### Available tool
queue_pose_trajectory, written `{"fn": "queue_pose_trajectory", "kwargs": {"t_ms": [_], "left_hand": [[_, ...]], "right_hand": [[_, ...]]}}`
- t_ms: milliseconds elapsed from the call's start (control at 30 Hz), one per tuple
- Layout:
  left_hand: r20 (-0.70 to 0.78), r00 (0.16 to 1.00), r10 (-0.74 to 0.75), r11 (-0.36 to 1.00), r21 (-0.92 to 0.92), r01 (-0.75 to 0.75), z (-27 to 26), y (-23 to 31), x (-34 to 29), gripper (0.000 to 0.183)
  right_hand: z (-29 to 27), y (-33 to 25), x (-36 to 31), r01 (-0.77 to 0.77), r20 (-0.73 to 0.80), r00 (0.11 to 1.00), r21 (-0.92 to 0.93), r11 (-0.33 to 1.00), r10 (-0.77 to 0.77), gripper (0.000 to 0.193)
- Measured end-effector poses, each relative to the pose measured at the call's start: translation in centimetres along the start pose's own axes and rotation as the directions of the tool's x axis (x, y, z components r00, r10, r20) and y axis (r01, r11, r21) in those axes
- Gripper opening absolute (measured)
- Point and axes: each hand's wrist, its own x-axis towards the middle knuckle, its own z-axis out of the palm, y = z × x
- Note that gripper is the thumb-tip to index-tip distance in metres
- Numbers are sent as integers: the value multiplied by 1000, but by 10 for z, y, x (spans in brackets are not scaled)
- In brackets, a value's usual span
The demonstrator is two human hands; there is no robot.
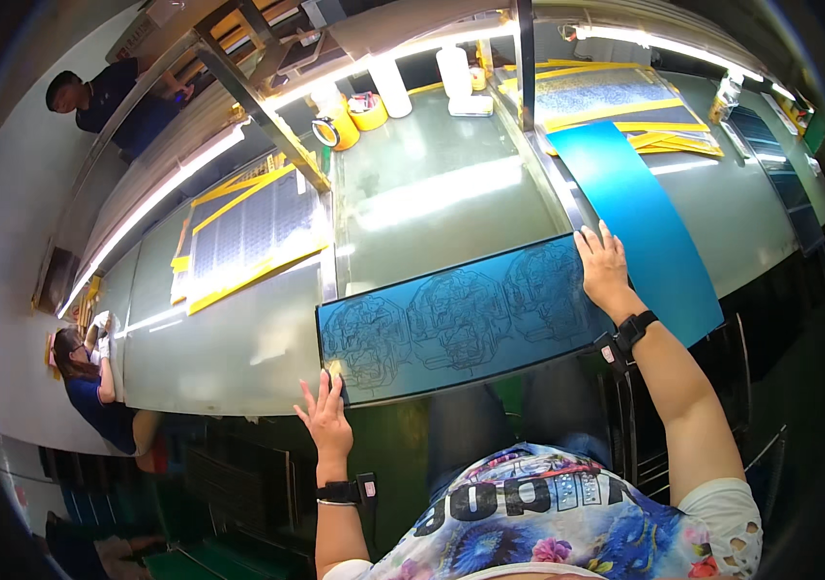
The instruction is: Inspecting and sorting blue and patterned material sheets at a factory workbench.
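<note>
**My left hand (pixel 328 425) and right hand (pixel 606 271) on opposite ends of the patterned blue panel (pixel 456 319)**

Left: fingers fanned out at the near-left corner, a tip touching it. Can't tell if anything is pinched there. Right: laid over the far-right end, fingertips slightly spread; underside hidden, so can't tell whether it's clamped or just resting.

Panel: long rectangle, lying at the front edge of the glossy grey-green worktable (pixel 229 358), right in front of me. Its right end sits a bit farther from me than the left. Deep blue, duller and darker toward the right. Thin black line art across it: three big rounded clusters in a row, dense outlines inside each. Dark border along the left and far edges. Looks flat. Fine detail in the lines too small to read.

Just right of it: plain bright-blue sheet (pixel 645 203), no pattern visible, running from back to front, narrow way up.

Farther back: yellow-edged sheets stacked left (pixel 258 227) and more yellow-edged sheets right (pixel 611 97). White bottle (pixel 390 87) and yellow tape roll (pixel 366 113) at the back.
</note>
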Motion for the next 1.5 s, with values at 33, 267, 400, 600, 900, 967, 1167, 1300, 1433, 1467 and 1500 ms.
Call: {"fn": "queue_pose_trajectory", "kwargs": {"t_ms": [33, 267, 400, 600, 900, 967, 1167, 1300, 1433, 1467, 1500], "left_hand": [[-4, 1000, -2, 1000, 16, 2, -1, 0, 1, 37], [-24, 976, 217, 960, 188, -209, -11, 12, 30, 36], [-84, 974, 209, 956, 227, -185, 14, 11, 92, 46], [-139, 981, 132, 954, 288, -87, 37, 1, 138, 54], [-90, 996, 6, 980, 201, 12, 57, -1, 134, 63], [-99, 995, 13, 978, 209, 8, 54, 0, 133, 64], [-55, 996, -67, 965, 252, 78, 43, -1, 131, 68], [-108, 989, -98, 924, 359, 131, 18, 22, 105, 62], [193, 981, -34, 972, -220, 77, -18, 65, 35, 48], [510, 853, -113, 885, -338, 319, -25, 73, 15, 48], [694, 714, -96, 779, -394, 488, -18, 67, -5, 50]], "right_hand": [[6, 0, 1, -1, -12, 1000, -13, 1000, 1, 47], [-1, -9, 12, -12, 236, 970, -169, 986, 52, 57], [18, 0, 16, 70, 185, 982, -242, 968, -25, 53], [18, -3, 6, 39, 108, 994, -151, 988, -22, 53], [-14, 7, -55, 93, 52, 995, -111, 989, -88, 51], [-34, 4, -98, 140, 55, 989, -62, 988, -136, 50], [-70, -21, -156, 52, 102, 993, 47, 998, -57, 51], [-88, -20, -170, -128, 13, 991, 425, 896, 135, 34], [-48, 14, -196, -514, 434, 762, 856, 43, 480, 19], [-49, 12, -191, -511, 430, 761, 859, 39, 485, 19], [-54, 8, -177, -602, 709, 658, 698, -389, 254, 21]]}}
